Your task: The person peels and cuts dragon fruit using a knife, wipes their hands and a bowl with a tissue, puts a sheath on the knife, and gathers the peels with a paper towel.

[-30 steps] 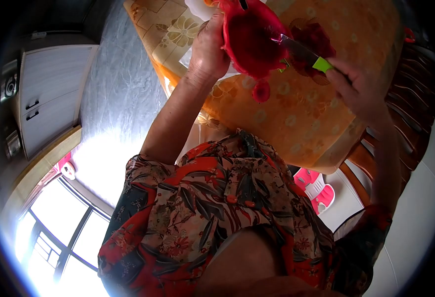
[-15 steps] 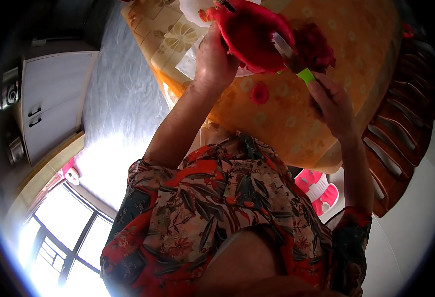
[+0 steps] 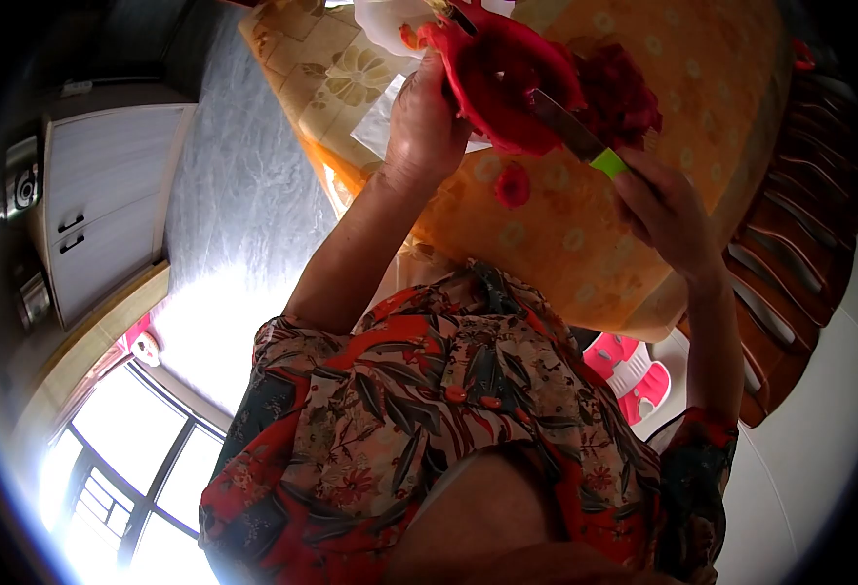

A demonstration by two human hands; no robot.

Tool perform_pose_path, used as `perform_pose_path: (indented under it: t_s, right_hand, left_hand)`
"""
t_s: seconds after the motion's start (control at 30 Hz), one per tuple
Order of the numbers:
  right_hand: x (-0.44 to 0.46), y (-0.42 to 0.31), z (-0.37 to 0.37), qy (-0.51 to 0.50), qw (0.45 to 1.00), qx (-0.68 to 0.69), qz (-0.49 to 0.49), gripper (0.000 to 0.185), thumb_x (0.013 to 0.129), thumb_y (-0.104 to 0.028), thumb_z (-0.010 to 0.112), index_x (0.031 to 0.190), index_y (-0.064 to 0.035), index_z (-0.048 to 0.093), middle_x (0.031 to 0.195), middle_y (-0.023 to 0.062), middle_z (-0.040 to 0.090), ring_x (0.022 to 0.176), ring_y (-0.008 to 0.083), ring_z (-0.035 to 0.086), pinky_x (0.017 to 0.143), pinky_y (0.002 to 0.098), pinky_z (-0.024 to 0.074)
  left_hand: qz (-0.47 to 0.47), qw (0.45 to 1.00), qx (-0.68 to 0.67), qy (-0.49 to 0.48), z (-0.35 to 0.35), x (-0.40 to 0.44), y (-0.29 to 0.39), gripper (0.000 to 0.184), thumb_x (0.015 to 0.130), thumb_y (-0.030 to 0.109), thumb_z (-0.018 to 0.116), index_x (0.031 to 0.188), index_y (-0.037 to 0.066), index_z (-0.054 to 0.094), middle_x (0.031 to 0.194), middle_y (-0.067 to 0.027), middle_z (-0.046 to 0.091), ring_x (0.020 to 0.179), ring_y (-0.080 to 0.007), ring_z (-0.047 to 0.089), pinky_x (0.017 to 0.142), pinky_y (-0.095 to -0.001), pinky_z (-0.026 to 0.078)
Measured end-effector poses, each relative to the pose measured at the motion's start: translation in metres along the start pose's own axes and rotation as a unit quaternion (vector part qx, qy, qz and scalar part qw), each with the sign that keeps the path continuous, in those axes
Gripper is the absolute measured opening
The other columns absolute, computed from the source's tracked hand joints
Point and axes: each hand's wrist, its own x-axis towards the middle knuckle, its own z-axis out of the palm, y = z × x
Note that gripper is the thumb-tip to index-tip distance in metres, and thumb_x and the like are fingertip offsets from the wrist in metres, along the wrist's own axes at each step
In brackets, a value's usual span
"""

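My left hand (image 3: 427, 117) grips the left edge of an opened red dragon fruit peel (image 3: 482, 83), which is spread like a shallow bowl over the table. My right hand (image 3: 668, 205) is closed around the bright green handle of a knife (image 3: 570, 127). Its blade points up and left, with the tip over the inside of the peel. Just right of the peel lies a heap of dark red fruit pieces (image 3: 624, 93). A small round red slice (image 3: 512, 185) rests on the tablecloth below the peel.
A patterned orange tablecloth (image 3: 565, 244) covers the table. Behind the peel stands a white bowl (image 3: 380, 21), partly hidden, and a clear plastic sheet (image 3: 378, 119) lies near my left wrist. A brown wooden chair (image 3: 790, 234) is at the right, with pink-and-white slippers (image 3: 629, 375) below.
The knife has turned and its tip has shifted a little down, while my right hand has moved slightly right and down. The peel has tilted slightly in my left hand.
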Motion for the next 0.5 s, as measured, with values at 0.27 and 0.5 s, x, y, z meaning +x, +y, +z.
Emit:
perform_pose_path:
  t_s: [0.27,0.5]
  right_hand:
    - [-0.021,-0.006,-0.008,0.056,0.981,-0.119,-0.144,0.02,0.087,-0.008,0.048,0.102,0.002,0.056,0.063,0.0003,0.049,0.053,0.0057,0.043,0.05,0.0204,0.0355]
    - [-0.064,-0.044,-0.019,0.054,0.935,-0.232,-0.264,0.025,0.072,-0.009,0.06,0.097,-0.0057,0.064,0.062,0.0066,0.056,0.052,0.0194,0.055,0.048,0.0293,0.0405]
  left_hand:
    - [-0.225,0.904,-0.363,-0.009,0.01,-0.016,-0.02,0.043,0.07,0.006,0.067,0.11,0.006,0.052,0.097,-0.0108,0.062,0.089,-0.0248,0.061,0.074,-0.0334,0.047]
    - [-0.455,0.452,-0.764,-0.075,-0.031,-0.027,0.031,0.043,0.074,0.011,0.065,0.114,0.004,0.049,0.107,-0.0135,0.057,0.098,-0.0252,0.056,0.082,-0.0337,0.045]
